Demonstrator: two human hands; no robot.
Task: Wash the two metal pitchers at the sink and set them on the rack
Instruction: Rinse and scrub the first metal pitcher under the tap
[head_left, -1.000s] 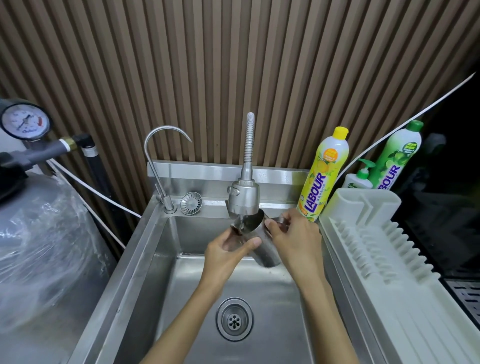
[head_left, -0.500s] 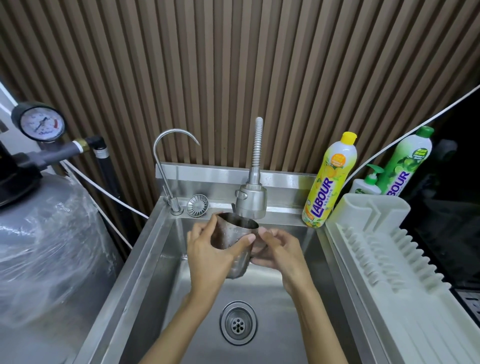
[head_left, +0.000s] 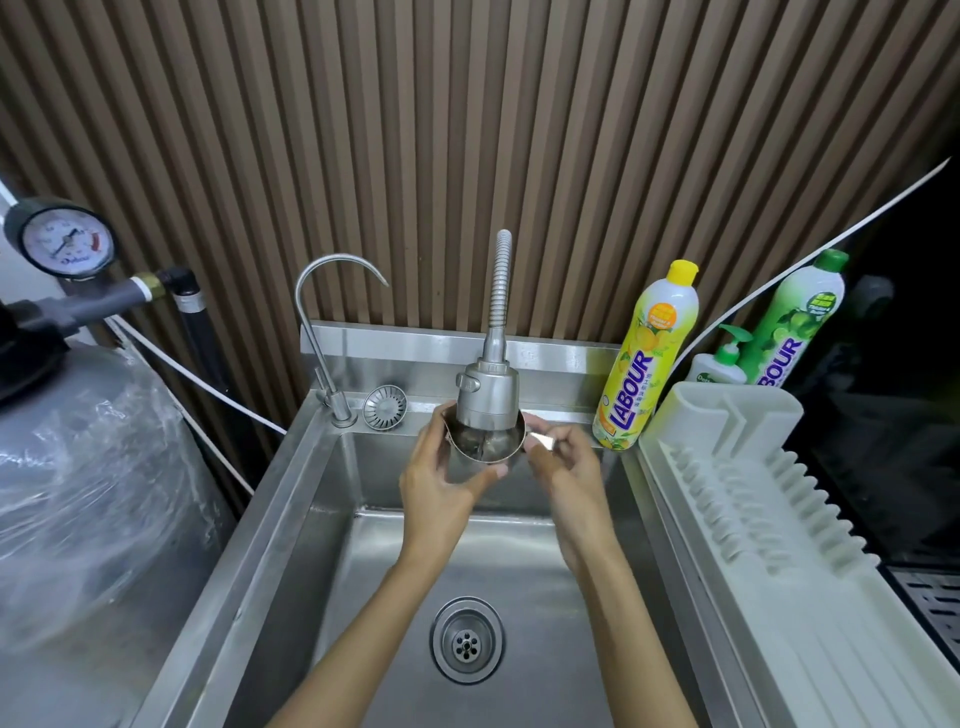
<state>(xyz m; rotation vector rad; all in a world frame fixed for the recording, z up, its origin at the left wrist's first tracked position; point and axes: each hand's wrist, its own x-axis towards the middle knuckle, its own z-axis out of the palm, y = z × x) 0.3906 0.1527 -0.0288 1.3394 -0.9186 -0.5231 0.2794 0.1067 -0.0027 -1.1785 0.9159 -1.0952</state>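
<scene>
One shiny metal pitcher (head_left: 483, 448) is up over the sink (head_left: 540, 566), right under the big tap head (head_left: 488, 395). Its open top faces up, and the tap head sits just above the rim, almost poking in. The left hand (head_left: 441, 488) is wrapped around the pitcher's side, with the thumb across the front and the fingers curled behind. The right hand (head_left: 566, 478) pinches the little handle (head_left: 543, 442) on the right side with its fingertips. So both hands are closed on the pitcher and it touches nothing else. It looks like a thin stream of water is falling inside, but that is hard to tell for sure. I think this is the rinsing step for one pitcher. I cannot see the second pitcher anywhere. The white rack (head_left: 753, 525) is just to the right of the sink, past the yellow soap bottle (head_left: 647, 358). Next, I think the pitcher has to be tipped so the water pours out toward the drain (head_left: 466, 640). Then it has to be carried right, over the sink edge, and put down on the rack. Wet metal is slippery, so a good tight hold on the handle would help.
</scene>
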